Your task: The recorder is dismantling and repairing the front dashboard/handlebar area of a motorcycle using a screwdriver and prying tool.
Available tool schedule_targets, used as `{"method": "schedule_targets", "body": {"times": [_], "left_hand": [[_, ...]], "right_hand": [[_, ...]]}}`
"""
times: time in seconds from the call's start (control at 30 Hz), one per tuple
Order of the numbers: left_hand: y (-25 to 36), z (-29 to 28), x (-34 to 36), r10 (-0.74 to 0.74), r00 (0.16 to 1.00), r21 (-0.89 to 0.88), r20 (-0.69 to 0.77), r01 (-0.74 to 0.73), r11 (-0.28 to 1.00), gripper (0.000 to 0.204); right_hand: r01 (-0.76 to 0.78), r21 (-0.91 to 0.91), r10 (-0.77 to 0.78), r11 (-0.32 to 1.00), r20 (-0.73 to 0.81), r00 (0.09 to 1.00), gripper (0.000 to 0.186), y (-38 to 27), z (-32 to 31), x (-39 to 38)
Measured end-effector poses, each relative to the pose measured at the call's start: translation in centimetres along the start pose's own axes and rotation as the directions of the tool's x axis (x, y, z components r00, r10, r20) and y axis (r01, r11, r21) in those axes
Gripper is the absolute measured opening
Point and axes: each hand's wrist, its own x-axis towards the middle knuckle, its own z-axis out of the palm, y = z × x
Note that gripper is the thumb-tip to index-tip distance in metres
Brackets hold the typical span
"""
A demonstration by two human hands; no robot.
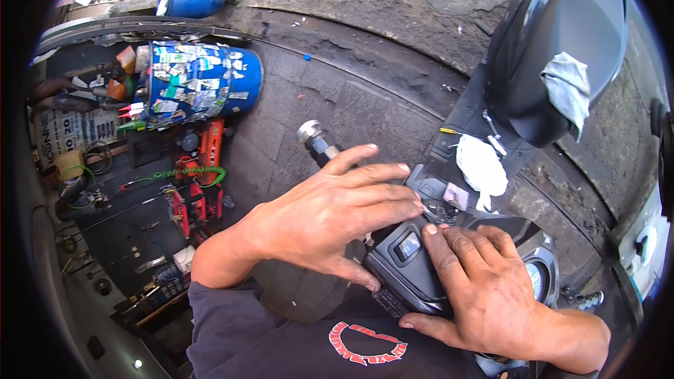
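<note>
In front of me is a black plastic handlebar cover (394, 267) of a motor scooter, with a small square switch or display (408, 246) set in it. My left hand (330, 212) reaches over its left end, fingers stretched and spread, thumb touching the near edge. My right hand (484, 288) grips the cover's right part, fingers bent over the top and thumb along the near edge. Past my left fingers sticks out a grip with a metal bar end (316, 140). A round gauge (537, 281) shows partly beside my right hand. My palms hide much of the cover.
Beyond the cover lie a white plastic bag (481, 168), a yellow-handled screwdriver (449, 130) and a metal tool (493, 130). The dark scooter seat (590, 21) bears a grey cloth (567, 88). At left stand a sticker-covered blue drum (242, 81) and red equipment (186, 217).
</note>
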Motion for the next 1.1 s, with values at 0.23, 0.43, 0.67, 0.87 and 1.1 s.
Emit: {"method": "schedule_targets", "body": {"times": [0.23,0.43,0.67,0.87,1.1], "left_hand": [[0.5,10.8,-4.9,-0.319,0.156,-0.338,-0.935,-0.122,0.933,0.057],[3.3,19.0,-3.9,-0.937,0.011,-0.772,-0.348,-0.571,0.28,0.064],[5.5,22.0,0.9,-0.831,0.554,-0.577,0.05,-0.664,-0.477,0.063],[7.0,22.3,0.7,-0.759,0.651,-0.665,-0.001,-0.567,-0.486,0.062],[7.0,24.2,1.4,-0.719,0.681,-0.57,0.137,-0.54,-0.62,0.055]], "right_hand": [[-0.249,0.211,0.324,0.945,-0.517,0.793,0.069,3.1,-1.0,-8.7],[-0.462,0.527,0.642,0.713,-0.756,0.128,0.041,3.6,2.5,-16.5],[-0.512,0.499,0.691,0.699,-0.655,0.305,0.034,3.1,4.1,-17.1],[-0.609,0.368,0.649,0.702,-0.682,0.337,0.031,2.4,4.6,-17.7],[-0.576,0.176,0.485,0.798,-0.756,0.44,0.027,1.4,6.0,-18.1]]}}
